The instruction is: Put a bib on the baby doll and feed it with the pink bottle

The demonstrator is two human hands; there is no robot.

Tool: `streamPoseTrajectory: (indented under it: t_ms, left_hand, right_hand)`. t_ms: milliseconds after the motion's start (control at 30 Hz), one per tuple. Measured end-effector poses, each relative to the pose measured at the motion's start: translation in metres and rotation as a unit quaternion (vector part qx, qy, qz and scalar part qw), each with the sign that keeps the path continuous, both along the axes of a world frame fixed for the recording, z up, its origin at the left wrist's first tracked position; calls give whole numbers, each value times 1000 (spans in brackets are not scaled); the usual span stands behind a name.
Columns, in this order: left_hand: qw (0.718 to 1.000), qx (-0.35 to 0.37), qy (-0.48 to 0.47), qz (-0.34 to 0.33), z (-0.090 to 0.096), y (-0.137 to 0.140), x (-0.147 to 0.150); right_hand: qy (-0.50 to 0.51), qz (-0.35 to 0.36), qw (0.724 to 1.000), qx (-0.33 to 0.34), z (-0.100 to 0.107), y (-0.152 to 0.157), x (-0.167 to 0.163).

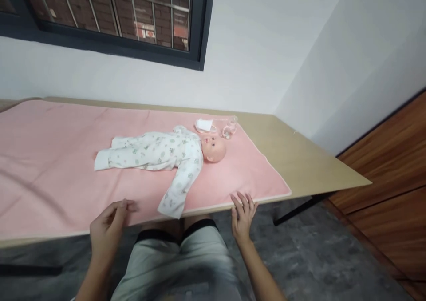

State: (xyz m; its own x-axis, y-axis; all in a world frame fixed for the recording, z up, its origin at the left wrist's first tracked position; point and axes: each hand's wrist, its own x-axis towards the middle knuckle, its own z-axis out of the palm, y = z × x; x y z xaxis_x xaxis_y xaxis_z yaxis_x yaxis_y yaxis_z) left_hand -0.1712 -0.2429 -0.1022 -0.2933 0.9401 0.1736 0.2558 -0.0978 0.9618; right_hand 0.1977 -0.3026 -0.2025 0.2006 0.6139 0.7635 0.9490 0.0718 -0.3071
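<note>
The baby doll (169, 151) lies on its back on the pink mat (60, 159), in white printed pyjamas (149, 152), one sleeve reaching the near edge. There the right hand (243, 215) is loosely spread, its fingertips (240, 197) resting on the mat. The left hand (108, 224) is half curled near this edge; it is blurred, so whether it pinches something I cannot tell.

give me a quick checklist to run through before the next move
1. Bald baby doll in white patterned clothes lying on pink, white-edged fabric sheet: ok
2. Doll's near white sleeve clear of the sheet's front edge: not ok, it reaches that edge
3. Right bare hand free: ok, nothing visible in it
4. Left bare hand free: cannot tell, fingers curled and blurred
5. Transparent item with white patch identified: cannot tell, too small
</note>
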Motion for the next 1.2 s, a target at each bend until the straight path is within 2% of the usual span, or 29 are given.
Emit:
streamPoseTrajectory:
  t_ms: [200,433,600,767,933,1100,1200]
  left_hand:
    - [996,-15,53,-68,3,-8,0]
    - [992,-11,75,-99,4,-6,0]
    - [991,-12,75,-107,1,-6,-4]
    - [997,-10,18,-76,5,-7,-7]
    - [999,-26,-2,-23,28,-3,8]
    - [998,26,33,-36,68,16,37]
    - [996,67,53,-20,95,37,56]
  right_hand:
    - [30,11,999,14,3,0,-3]
    - [30,-4,999,-10,10,-1,-7]
    - [26,-10,999,19,6,2,-6]
    - [27,-15,998,62,0,7,-6]
    - [15,-19,997,80,-4,8,-7]
    - [-6,-29,996,80,-12,9,-2]
    - [-52,-15,994,96,-19,8,4]
